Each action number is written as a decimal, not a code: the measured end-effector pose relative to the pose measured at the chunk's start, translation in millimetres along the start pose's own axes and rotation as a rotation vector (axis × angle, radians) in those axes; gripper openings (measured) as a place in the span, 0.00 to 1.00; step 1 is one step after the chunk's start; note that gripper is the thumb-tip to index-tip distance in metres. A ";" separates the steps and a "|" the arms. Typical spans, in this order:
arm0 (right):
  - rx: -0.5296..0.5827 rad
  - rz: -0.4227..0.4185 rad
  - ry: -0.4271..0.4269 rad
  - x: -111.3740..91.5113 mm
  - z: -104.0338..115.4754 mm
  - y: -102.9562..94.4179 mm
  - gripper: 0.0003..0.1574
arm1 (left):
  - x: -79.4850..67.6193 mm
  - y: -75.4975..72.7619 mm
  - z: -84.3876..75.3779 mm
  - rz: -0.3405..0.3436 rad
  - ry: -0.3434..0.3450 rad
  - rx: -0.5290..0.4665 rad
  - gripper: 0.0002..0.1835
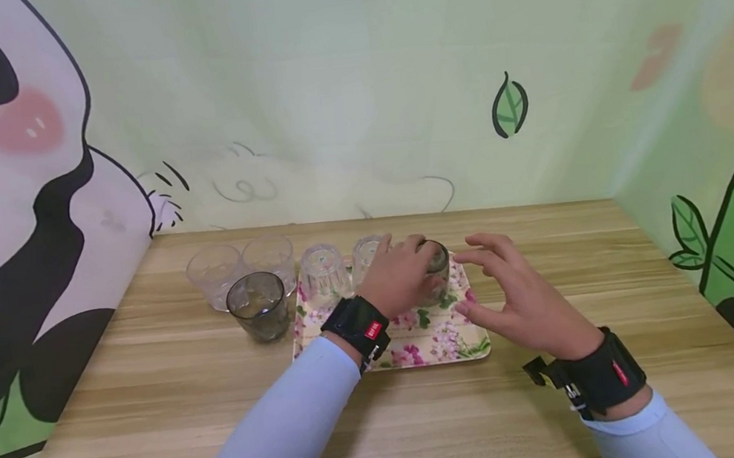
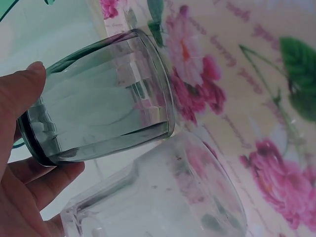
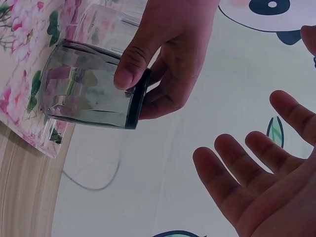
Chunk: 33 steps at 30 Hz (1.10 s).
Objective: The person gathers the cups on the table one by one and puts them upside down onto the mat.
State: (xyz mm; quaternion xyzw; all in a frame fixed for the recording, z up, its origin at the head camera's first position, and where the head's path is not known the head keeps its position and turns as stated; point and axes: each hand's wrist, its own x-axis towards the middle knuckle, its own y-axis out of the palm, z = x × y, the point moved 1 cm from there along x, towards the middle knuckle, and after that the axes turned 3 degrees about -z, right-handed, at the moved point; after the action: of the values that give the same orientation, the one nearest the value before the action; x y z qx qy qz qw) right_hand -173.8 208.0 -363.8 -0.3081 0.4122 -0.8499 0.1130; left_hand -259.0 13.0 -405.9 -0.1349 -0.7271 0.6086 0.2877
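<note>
On the right part of the floral tray (image 1: 449, 343), a smoky grey glass (image 1: 437, 274) stands with its wide rim down. My left hand (image 1: 395, 278) grips it around the thick base at the top, thumb on one side and fingers on the other, as the right wrist view shows. Beside it stands a clear glass (image 2: 168, 192), partly hidden by the left hand in the head view. Another clear glass (image 1: 325, 274) is on the tray's left side, base up. My right hand (image 1: 522, 298) hovers right of the tray, fingers spread and apart from the grey glass.
Left of the tray, a second smoky grey glass (image 1: 259, 307) sits mouth up on the wooden table (image 1: 157, 400). Two clear glasses (image 1: 214, 275) stand just behind it. A printed cloth wall (image 1: 328, 114) rises at the table's back edge.
</note>
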 end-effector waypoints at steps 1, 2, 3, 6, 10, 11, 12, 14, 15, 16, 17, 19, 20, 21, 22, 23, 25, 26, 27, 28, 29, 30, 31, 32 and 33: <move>0.003 0.000 0.001 0.0 0.1 -0.1 0.38 | 0.0 0.3 0.4 0.001 -0.003 0.007 0.30; 0.003 0.000 0.002 0.0 0.3 0.1 0.38 | -0.1 0.3 0.8 -0.001 -0.005 0.014 0.30; 0.001 -0.001 0.002 0.0 0.4 0.2 0.38 | -0.2 0.4 1.2 0.000 -0.005 0.020 0.30; -0.006 -0.002 0.006 0.4 1.3 0.6 0.38 | -0.4 0.1 2.2 -0.017 -0.003 0.022 0.29; -0.015 0.000 0.014 0.6 1.1 1.3 0.39 | 0.1 1.1 3.4 -0.040 0.002 0.016 0.28; -0.017 0.002 0.017 0.5 1.1 1.4 0.39 | 0.5 1.7 3.8 -0.044 0.002 0.015 0.28; -0.020 0.004 0.019 0.6 1.0 1.6 0.39 | 0.7 2.5 4.1 -0.046 0.001 0.015 0.28; -0.023 0.005 0.018 0.6 0.7 1.8 0.39 | 1.1 4.3 5.0 -0.053 0.004 0.013 0.28; -0.022 0.005 0.016 0.5 0.7 1.8 0.39 | 1.0 5.1 5.4 -0.057 0.004 0.008 0.28; -0.021 0.004 0.012 0.3 0.5 1.7 0.39 | 0.8 5.8 5.9 -0.061 0.003 0.006 0.28; -0.021 0.002 0.007 0.2 0.6 1.6 0.39 | 0.3 6.5 6.3 -0.066 0.003 0.004 0.29; -0.020 -0.002 -0.004 -0.3 0.6 1.3 0.39 | -0.8 7.5 7.1 -0.074 0.004 -0.002 0.31; -0.019 -0.003 -0.008 -0.5 0.6 1.2 0.38 | -1.6 7.8 7.6 -0.080 0.004 -0.003 0.33; -0.019 -0.004 -0.010 -0.7 0.8 1.0 0.38 | -2.4 7.2 7.7 -0.083 0.002 -0.009 0.34; -0.023 -0.007 -0.012 -0.8 0.6 0.9 0.38 | -3.0 6.1 7.8 -0.088 0.002 -0.013 0.36; -0.026 -0.010 -0.013 -0.8 0.8 0.7 0.37 | -3.6 4.5 7.8 -0.097 0.001 -0.027 0.37; -0.028 -0.016 -0.015 -0.5 0.4 0.4 0.37 | -4.4 0.4 7.8 -0.110 0.000 -0.045 0.37; -0.030 -0.019 -0.015 -0.4 0.3 0.2 0.37 | -5.1 -2.0 7.9 -0.113 0.001 -0.056 0.37; -0.031 -0.022 -0.014 -0.3 0.2 0.0 0.37 | -5.9 -4.7 7.8 -0.116 0.003 -0.071 0.37; -0.031 -0.026 -0.013 -0.2 0.1 -0.2 0.37 | -6.7 -7.2 8.2 -0.121 0.009 -0.089 0.37; -0.031 -0.028 -0.013 -0.2 0.2 -0.3 0.37 | -7.9 -9.1 8.7 -0.125 0.016 -0.109 0.37; -0.031 -0.029 -0.012 -0.1 0.1 -0.4 0.38 | -9.4 -10.4 9.7 -0.133 0.022 -0.127 0.37; -0.031 -0.030 -0.010 -0.1 0.2 -0.3 0.38 | -11.2 -11.9 10.6 -0.140 0.026 -0.152 0.37; -0.031 -0.029 -0.009 0.0 0.2 -0.2 0.38 | -13.1 -12.8 11.9 -0.152 0.032 -0.174 0.37; -0.031 -0.029 -0.008 0.1 0.4 0.0 0.38 | -15.3 -14.1 13.0 -0.166 0.039 -0.200 0.36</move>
State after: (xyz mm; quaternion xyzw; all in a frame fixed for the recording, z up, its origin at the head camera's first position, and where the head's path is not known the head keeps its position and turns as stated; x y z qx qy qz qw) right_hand -173.7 207.7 -363.6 -0.3191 0.4204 -0.8437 0.0978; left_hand -252.2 -9.0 -397.5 -0.1142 -0.7872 0.5043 0.3361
